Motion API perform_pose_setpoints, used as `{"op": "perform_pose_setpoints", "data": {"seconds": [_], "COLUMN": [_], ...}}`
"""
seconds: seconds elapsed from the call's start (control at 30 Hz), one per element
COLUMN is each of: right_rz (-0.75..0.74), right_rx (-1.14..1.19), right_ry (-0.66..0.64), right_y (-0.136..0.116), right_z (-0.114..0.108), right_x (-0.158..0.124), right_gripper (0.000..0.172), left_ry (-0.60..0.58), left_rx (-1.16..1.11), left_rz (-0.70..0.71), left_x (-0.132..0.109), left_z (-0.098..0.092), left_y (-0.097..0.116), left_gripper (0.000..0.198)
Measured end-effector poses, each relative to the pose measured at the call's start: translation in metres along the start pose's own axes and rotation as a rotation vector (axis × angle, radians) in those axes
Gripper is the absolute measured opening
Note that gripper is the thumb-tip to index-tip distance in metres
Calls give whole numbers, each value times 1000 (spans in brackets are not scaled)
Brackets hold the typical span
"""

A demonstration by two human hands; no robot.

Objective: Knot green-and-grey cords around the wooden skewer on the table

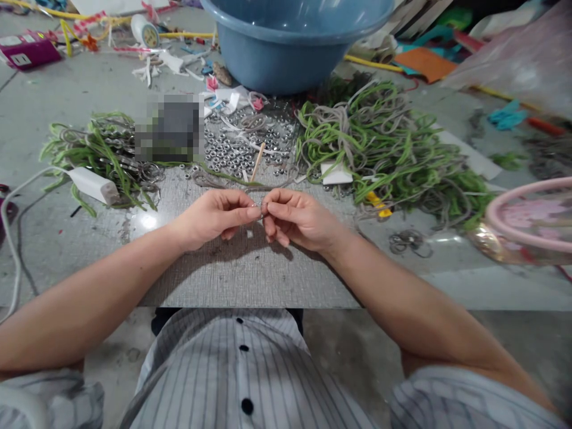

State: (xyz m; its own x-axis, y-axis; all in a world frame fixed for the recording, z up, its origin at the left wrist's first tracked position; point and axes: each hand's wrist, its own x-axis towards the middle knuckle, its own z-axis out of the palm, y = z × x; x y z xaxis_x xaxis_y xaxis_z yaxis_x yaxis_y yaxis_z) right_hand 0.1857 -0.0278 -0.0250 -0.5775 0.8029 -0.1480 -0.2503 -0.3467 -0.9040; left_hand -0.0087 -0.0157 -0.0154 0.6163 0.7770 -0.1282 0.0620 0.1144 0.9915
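My left hand and my right hand meet fingertip to fingertip above a grey textured board. Both are pinched on a small metal ring. A green and grey cord runs from the pinch leftward over the board. Just beyond my fingers lies a pile of small metal rings with a wooden stick on it. A heap of green and grey cords is to the right of the rings. A smaller bundle of cords with rings is to the left.
A blue plastic basin stands behind the rings. A white adapter with cable lies left. A pink-rimmed container is at the right edge. Scraps, a white bottle and a magenta box litter the back.
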Motion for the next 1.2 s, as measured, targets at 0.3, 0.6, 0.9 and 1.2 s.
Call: {"op": "perform_pose_setpoints", "data": {"seconds": [0.3,0.6,0.9,1.2], "right_rz": [17,206,131,97], "right_rx": [9,-46,-50,-22], "right_ry": [-104,-209,-159,-105], "right_y": [1,-4,1,6], "right_z": [-3,-2,0,6], "right_x": [-1,-5,-2,-3], "right_gripper": [35,39,30,26], "left_ry": [-231,-288,-298,-288], "left_rx": [-200,-160,-276,-235], "left_rz": [-131,-222,-207,-142], "left_x": [-3,-3,-2,-4], "left_z": [-3,-1,3,6], "left_y": [4,5,3,5], "left_gripper": [43,48,47,43]}}
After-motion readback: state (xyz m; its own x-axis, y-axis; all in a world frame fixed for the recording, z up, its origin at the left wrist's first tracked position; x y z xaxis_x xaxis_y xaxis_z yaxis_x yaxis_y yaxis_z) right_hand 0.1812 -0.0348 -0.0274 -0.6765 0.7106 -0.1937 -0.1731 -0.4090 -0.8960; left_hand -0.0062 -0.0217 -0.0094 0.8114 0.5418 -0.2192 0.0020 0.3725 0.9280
